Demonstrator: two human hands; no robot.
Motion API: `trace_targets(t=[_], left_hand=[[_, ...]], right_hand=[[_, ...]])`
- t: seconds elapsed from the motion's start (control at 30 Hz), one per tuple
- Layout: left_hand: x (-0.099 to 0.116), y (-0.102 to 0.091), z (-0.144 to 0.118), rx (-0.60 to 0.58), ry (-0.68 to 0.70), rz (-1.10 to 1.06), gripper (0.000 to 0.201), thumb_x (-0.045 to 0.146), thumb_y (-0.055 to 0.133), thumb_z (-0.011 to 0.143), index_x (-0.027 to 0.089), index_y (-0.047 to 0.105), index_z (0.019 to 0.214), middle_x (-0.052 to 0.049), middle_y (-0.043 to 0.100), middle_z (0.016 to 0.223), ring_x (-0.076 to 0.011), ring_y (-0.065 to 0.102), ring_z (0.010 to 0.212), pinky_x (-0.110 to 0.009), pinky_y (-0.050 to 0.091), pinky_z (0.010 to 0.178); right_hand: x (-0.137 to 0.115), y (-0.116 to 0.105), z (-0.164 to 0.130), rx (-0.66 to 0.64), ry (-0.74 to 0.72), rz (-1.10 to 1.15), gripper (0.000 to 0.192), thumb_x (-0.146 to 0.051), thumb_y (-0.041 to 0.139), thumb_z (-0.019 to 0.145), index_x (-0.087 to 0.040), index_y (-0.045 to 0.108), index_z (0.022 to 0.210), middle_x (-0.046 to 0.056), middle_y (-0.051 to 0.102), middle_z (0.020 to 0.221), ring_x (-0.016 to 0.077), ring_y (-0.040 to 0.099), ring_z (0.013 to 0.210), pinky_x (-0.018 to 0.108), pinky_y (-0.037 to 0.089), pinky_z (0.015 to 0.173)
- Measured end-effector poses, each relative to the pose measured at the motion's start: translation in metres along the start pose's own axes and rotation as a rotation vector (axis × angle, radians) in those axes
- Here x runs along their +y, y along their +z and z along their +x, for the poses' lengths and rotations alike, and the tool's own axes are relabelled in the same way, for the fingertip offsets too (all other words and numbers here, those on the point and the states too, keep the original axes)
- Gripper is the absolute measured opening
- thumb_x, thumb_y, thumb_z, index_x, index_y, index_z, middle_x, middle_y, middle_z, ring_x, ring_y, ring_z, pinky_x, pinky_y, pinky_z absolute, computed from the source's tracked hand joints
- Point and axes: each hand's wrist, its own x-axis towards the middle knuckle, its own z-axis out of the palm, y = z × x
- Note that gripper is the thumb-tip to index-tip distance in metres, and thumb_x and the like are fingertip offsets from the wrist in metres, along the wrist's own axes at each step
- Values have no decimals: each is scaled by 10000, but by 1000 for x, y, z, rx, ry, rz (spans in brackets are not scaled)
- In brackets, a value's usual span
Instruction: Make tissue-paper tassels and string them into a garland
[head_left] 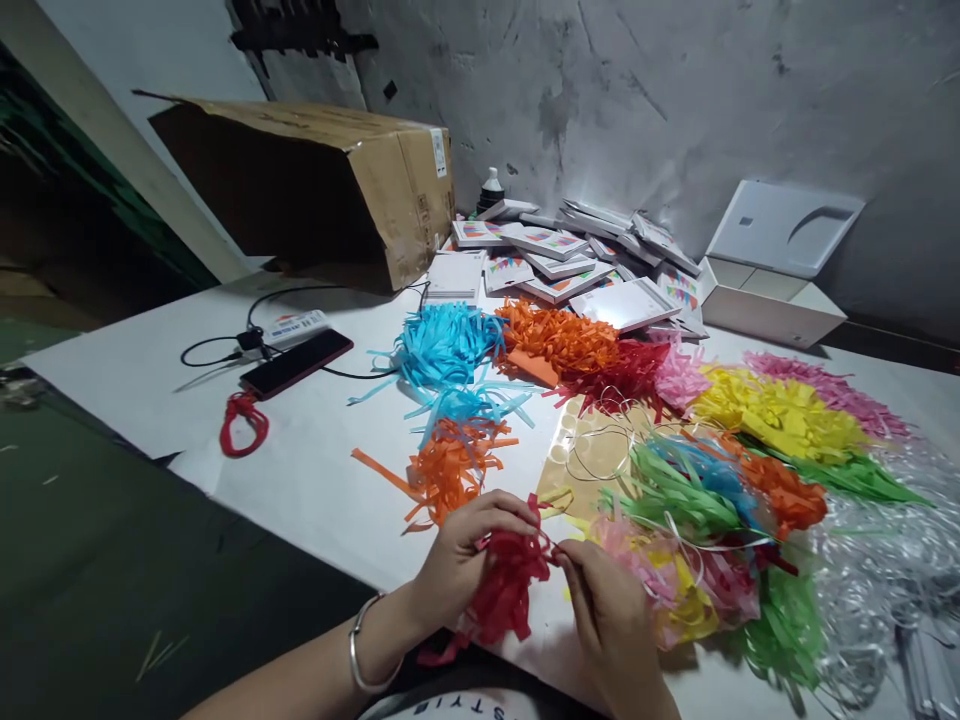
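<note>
A red paper tassel (504,592) with a fringe of thin strips is held at the table's near edge. My left hand (469,545) is closed around its upper part, the fingers partly hidden by the strips. My right hand (611,615) pinches the twisted top end of the same tassel between thumb and forefinger. Just beyond lie an orange tassel (454,465) and a light blue tassel (469,400). Right of my hands, pink and yellow tassels (675,580), green strips (679,490) and a thin white string (600,435) lie in a tangle.
Piles of blue (442,340), orange (559,335) and yellow (780,415) fringe cross the table. Behind are flat printed boxes (551,242), an open cardboard box (405,200) and an open white box (772,300). A phone (298,362) lies left; clear plastic bags (877,560) lie right.
</note>
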Motion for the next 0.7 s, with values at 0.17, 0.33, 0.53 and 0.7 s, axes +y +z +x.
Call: trace_targets(t=[0.17,0.33,0.53,0.7], left_hand=[[2,-15,9,52,-40,-35,55,264,772,834,226,804,858,-82,732,918,-206,684,854,-323,570,792],[5,2,5,91,-147,-247,76,283,829,772,217,793,765,-61,722,858,-185,667,794,-286,558,742],[5,9,3,159,-269,-330,143,340,837,748,213,781,718,-53,713,844,-183,660,762,-290,550,723],[4,1,6,234,-253,-307,115,276,865,696,204,777,715,-50,713,836,-193,666,786,-290,557,730]], right_hand=[[4,-3,-2,68,107,37,208,-190,523,993,-239,671,1131,18,760,947,132,721,742,197,553,655],[-6,8,5,20,124,137,233,-232,490,1012,-227,680,1146,-15,686,726,114,620,557,196,494,518],[-4,7,1,138,113,89,179,-205,492,1000,-216,666,959,14,717,804,136,687,697,213,528,628],[-2,-1,-1,120,100,82,240,-199,506,997,-221,672,1168,18,736,831,121,665,606,211,525,561]])
